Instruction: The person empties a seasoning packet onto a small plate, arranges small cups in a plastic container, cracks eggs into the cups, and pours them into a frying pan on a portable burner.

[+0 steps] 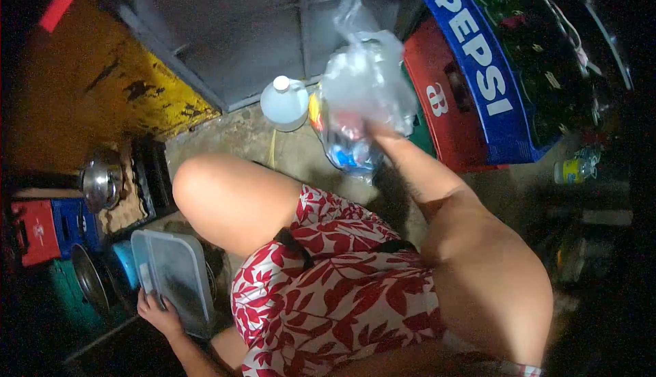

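Your right hand [374, 132] reaches far ahead to a clear plastic bag [365, 80] that stands out just right of the middle of the scene, in front of a grey panel [239, 32]. The bag and your hand are blurred, and plastic covers much of the hand, so you cannot tell whether those fingers are apart, together or clamped on it. Through the plastic you can make out a blue-and-white item [350, 156] low in the bag and a yellow-and-red patch at its left edge. Your left hand [160, 312] is at the near left, its fingers clamped on the rim of a translucent rectangular tub [174, 268], which tilts beside your leg. Just left of the bag, a translucent jug [285, 108] with a white cap stands upright on the concrete floor [239, 138]. To the bag's right sits a red crate [441, 97] with white lettering, and right of that a blue Pepsi crate [482, 63] with dark green contents. On your left, beyond the tub, are a shiny metal pot [101, 180], a dark frying pan [92, 279] and another red crate [35, 230] next to a blue one.
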Demonstrator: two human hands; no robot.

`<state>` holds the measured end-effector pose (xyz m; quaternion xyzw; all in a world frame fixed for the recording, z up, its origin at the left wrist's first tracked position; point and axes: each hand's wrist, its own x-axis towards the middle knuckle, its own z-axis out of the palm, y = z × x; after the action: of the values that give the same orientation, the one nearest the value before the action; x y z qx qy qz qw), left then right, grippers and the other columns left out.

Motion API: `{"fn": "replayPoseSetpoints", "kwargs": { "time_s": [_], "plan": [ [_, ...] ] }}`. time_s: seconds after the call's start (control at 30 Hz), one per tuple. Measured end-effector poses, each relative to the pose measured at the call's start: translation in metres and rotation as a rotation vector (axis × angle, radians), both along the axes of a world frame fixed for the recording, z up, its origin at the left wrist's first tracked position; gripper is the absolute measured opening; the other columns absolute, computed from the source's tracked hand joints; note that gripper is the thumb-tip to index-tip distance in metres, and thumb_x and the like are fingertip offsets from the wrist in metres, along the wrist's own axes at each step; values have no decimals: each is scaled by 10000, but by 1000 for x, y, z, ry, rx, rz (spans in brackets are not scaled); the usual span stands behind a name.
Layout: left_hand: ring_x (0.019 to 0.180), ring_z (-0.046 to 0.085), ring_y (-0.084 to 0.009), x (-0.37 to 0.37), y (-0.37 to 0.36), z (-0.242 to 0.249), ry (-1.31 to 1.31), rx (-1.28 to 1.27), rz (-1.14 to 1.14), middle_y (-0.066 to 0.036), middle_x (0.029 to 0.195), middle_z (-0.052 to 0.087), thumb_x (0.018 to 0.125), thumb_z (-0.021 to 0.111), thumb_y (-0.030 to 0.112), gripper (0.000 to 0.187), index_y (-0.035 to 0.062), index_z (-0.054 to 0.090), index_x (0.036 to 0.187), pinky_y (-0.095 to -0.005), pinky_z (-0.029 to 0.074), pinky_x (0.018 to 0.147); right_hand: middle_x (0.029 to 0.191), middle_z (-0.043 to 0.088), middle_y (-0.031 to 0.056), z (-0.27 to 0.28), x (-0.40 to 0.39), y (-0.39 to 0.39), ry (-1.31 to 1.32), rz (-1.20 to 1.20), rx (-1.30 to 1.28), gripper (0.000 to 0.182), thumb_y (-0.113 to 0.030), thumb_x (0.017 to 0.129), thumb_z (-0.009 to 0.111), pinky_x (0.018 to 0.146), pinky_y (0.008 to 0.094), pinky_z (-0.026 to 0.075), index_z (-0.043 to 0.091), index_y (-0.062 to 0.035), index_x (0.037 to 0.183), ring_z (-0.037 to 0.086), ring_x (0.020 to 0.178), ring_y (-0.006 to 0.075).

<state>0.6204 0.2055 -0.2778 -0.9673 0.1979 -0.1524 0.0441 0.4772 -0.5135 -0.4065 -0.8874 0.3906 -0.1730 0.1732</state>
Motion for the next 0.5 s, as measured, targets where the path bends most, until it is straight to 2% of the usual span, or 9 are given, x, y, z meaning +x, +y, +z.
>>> {"fn": "replayPoseSetpoints", "kwargs": {
  "time_s": [0.13,0.2,0.23,0.3,0.33,0.43,0.5],
  "plan": [
    [1192,435,-395,0,-3,5,-6,-59,32,-177,1328,496,760,662,58,348,34,593,1100,-504,361,1009,1076,669,198,-8,2,-31,581,159,-118,298,-213,851,553,889,421,501,666,-55,1078,645,984,347],
    [1192,437,-385,2,-5,5,-38,-80,26,-171,1330,496,766,667,61,353,43,603,1113,-497,363,1007,1075,670,198,-24,16,-18,626,144,-146,297,-221,861,541,887,419,504,669,-56,1072,648,980,344],
    [1191,437,-384,5,4,-1,-37,-74,27,-169,1330,497,767,669,60,348,45,607,1109,-495,364,1005,1098,660,178,-33,31,4,352,-95,382,338,-294,890,545,871,412,506,638,-56,1110,643,973,306],
    [1180,441,-388,9,9,-4,-28,-61,38,-170,1318,504,759,681,57,343,48,614,1095,-486,369,1001,1342,522,160,5,28,60,-89,-14,497,474,-376,905,524,1038,417,374,526,-127,1308,466,1248,329],
    [1180,441,-388,12,8,-4,-41,-60,29,-170,1318,504,759,681,57,343,48,614,1095,-486,369,1001,1342,522,160,0,39,65,-103,-19,499,474,-376,905,524,1038,417,374,526,-127,1308,466,1248,329],
    [1185,431,-388,12,-4,2,67,-68,122,-177,1324,495,746,689,39,336,41,616,1074,-479,368,1007,1344,514,160,-60,80,81,-361,-310,732,452,-405,919,457,1088,457,261,537,-166,1294,414,1282,335],
    [1184,430,-389,11,-9,6,63,-78,106,-177,1325,493,746,690,36,333,38,614,1070,-480,368,1006,1339,515,157,-67,89,89,-345,-345,731,459,-414,916,455,1089,491,232,535,-176,1299,404,1291,334]
  ]
}}
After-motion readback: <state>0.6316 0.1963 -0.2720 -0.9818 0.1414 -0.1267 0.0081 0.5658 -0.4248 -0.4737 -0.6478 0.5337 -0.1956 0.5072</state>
